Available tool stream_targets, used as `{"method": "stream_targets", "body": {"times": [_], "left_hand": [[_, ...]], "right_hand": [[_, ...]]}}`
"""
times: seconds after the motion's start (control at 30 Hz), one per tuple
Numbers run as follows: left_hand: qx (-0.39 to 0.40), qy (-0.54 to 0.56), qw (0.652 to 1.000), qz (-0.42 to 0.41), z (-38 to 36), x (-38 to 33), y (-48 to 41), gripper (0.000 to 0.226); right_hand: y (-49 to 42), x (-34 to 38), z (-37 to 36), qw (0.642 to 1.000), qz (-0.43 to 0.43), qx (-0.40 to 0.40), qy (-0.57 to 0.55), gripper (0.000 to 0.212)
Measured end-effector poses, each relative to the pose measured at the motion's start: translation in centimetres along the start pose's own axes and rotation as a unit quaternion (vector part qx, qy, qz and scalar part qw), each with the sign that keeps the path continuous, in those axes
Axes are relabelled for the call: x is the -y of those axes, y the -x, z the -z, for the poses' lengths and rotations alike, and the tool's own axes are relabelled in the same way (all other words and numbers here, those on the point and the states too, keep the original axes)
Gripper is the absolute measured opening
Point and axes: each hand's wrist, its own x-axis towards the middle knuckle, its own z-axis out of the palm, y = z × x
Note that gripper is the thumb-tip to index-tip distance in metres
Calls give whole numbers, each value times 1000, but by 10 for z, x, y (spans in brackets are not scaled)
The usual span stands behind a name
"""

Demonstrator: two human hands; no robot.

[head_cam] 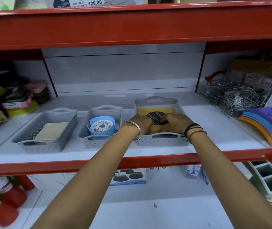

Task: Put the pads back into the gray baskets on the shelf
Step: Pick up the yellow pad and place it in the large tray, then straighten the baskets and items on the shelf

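Three gray baskets stand in a row on the white shelf. The left basket holds a pale cream pad. The middle basket holds blue round pads with a floral one on top. Inside the right basket lies a yellow pad. My left hand and my right hand are both inside this basket, gripping a black patterned round pad from either side, just above the yellow pad.
Red shelf beams run above and below. Stacked containers sit at the left; wire racks and coloured plastic boards at the right. Boxed goods and red bottles fill the lower shelf.
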Motion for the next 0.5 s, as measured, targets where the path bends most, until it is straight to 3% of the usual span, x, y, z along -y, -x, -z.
{"method": "stream_targets", "body": {"times": [0.33, 0.43, 0.5], "left_hand": [[20, 16, 999, 27, 4, -10, 7, 25], [-19, 145, 989, 11, 9, -7, 16, 19], [-76, 237, 969, -2, 21, 2, 28, 24]], "right_hand": [[1, -7, 3, 998, 9, 38, -40, 46], [9, 3, 10, 991, 16, 30, -131, 37], [15, 16, 22, 977, 7, -33, -209, 32]]}}
